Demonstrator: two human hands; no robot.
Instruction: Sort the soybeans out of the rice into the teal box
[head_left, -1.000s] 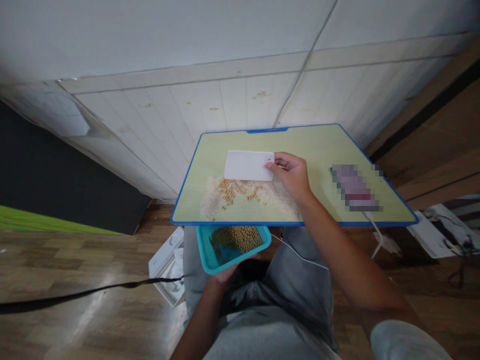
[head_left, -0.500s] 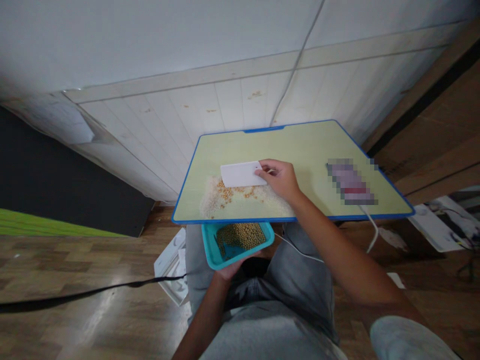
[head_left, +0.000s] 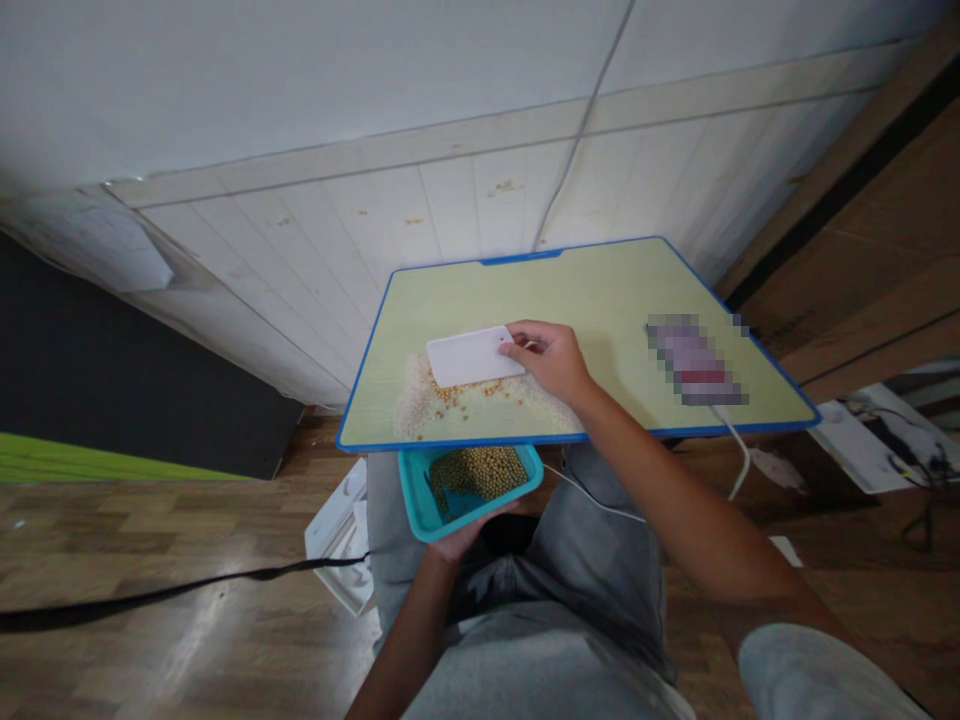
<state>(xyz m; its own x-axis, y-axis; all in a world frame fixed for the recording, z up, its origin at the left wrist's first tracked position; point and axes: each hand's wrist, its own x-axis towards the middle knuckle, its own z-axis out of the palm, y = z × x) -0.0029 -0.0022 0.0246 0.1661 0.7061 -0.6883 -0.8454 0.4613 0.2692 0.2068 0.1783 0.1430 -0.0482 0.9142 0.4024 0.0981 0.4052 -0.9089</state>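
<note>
My right hand (head_left: 551, 362) pinches the right end of a flat white scraper (head_left: 469, 357) with a small hole near its corner. The scraper's lower edge is over yellow soybeans (head_left: 450, 397) scattered on the table among white grains (head_left: 412, 400) that look like rice. Below the table's front edge, my left hand (head_left: 459, 540) grips a teal plastic basket (head_left: 414, 518) from underneath; most of its fingers are hidden. A heap of soybeans (head_left: 487, 472) lies inside the basket, mostly toward its back and right.
The pale yellow table (head_left: 480, 295) has a blue rim and stands against a white panelled wall (head_left: 315, 235). A pixelated phone-like object (head_left: 694, 360) with a white cable (head_left: 742, 455) lies at its right. An open white box (head_left: 334, 510) rests on the floor at left.
My right hand has moved slightly left with the scraper, whose left end now sits lower, over the soybeans. The basket stays under the table edge in my left hand.
</note>
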